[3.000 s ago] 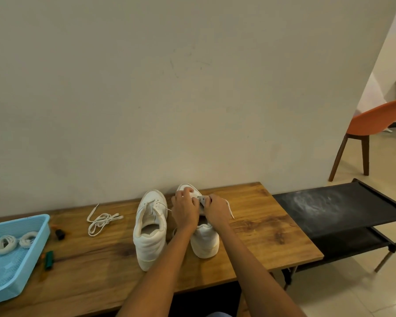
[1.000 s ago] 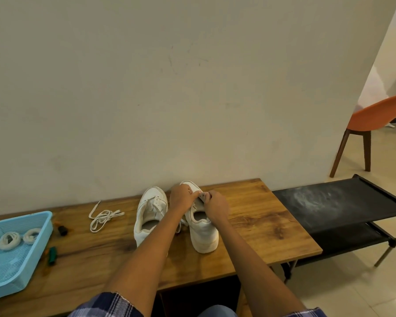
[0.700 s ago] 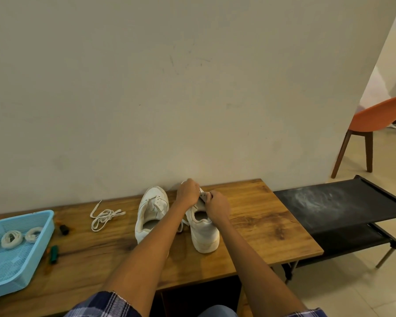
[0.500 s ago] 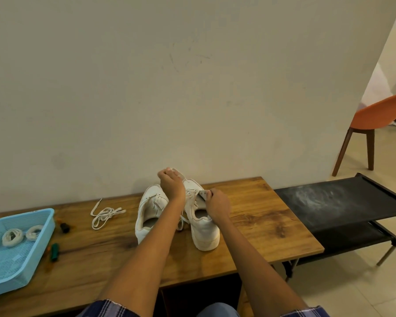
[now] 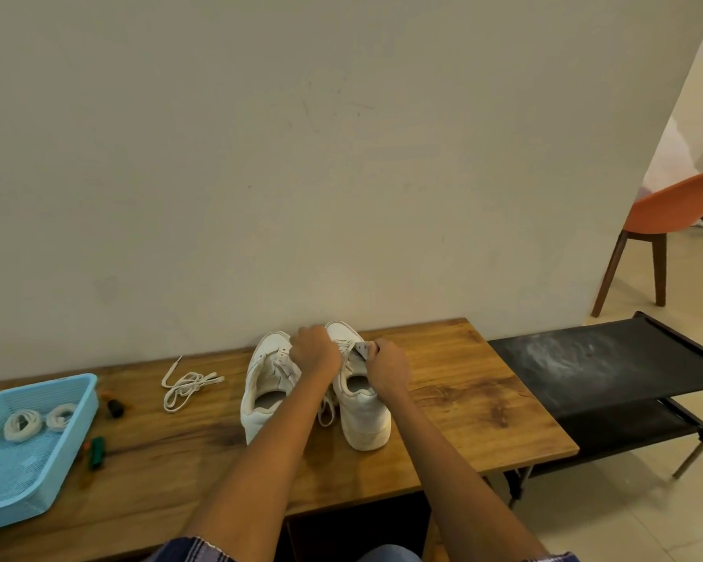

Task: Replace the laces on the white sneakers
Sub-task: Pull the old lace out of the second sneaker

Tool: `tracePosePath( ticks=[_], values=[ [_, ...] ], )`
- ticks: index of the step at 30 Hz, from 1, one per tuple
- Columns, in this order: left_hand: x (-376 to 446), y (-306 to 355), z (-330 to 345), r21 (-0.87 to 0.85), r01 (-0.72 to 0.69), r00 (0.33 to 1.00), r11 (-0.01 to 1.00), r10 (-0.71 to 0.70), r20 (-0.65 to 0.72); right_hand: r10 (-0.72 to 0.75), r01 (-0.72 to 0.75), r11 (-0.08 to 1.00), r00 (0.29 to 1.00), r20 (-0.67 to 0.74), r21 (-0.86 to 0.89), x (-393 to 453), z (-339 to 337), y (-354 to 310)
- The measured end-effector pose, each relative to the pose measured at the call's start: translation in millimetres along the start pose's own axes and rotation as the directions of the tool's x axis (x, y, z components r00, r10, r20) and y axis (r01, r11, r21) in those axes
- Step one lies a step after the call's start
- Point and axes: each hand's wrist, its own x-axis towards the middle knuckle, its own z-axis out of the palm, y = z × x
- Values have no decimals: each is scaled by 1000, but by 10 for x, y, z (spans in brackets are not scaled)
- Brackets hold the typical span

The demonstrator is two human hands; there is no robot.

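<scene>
My left hand (image 5: 315,354) is curled over the lacing of the right-hand sneaker (image 5: 362,415), fingers bunched around what I take to be the old lace, though the strand itself is hidden under the knuckles. My right hand (image 5: 386,369) pinches the grey-lined tongue (image 5: 364,350), holding it back from the eyelets. The shoe stands heel toward me on the wooden table (image 5: 463,407), just beside its partner, the left-hand sneaker (image 5: 266,393), whose laces look partly loosened.

I judge the shoe light and easy to tip, so the tongue makes a sound anchor while the lace is drawn. The upper looks like smooth, fairly stiff synthetic leather over a thick rubber sole. The lace should be soft and limp, best taken near an eyelet and pulled in short lengths.

A loose lace (image 5: 187,385) lies tangled on the wood to the left. Farther left, a pale blue mesh basket (image 5: 78,403) holds two coiled laces (image 5: 37,419).
</scene>
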Motion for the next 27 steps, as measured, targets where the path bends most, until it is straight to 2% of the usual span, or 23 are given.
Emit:
tracePosePath(
  ticks=[3, 5, 7, 10, 16, 20, 24, 27],
  values=[
    [-171, 99, 109, -136, -142, 988, 981, 131, -86, 12, -12, 1000, 1000, 0, 5, -1, -6, 1],
    [-297, 136, 227, -179, -151, 986, 972, 134, -102, 17, -16, 1000, 1000, -2, 19, -10, -21, -4],
    [-342, 101, 332, -215, -76, 993, 974, 54, -105, -6, 6, 1000, 1000, -14, 15, -32, -30, -6],
    [-305, 45, 401, -356, 70, 990, 932, -109, -89, -19, 19, 1000, 999, -38, -12, -47, -16, 21],
    [-305, 65, 422, -378, 3, 981, 926, -76, -178, -31, 28, 993, 999, -24, -115, 0, -19, 16],
    [-325, 93, 380, -394, 42, 984, 918, -108, -145, -91, 91, 976, 996, 6, -199, 21, -27, 0],
    [-339, 101, 344, -450, 101, 981, 887, -164, -102, -176, 181, 948, 984, 41, -261, 69, 14, -12],
    [-337, 71, 351, -537, 138, 971, 833, -220, -92, -283, 315, 894, 948, 142, -319, 119, 74, -51]
  ],
)
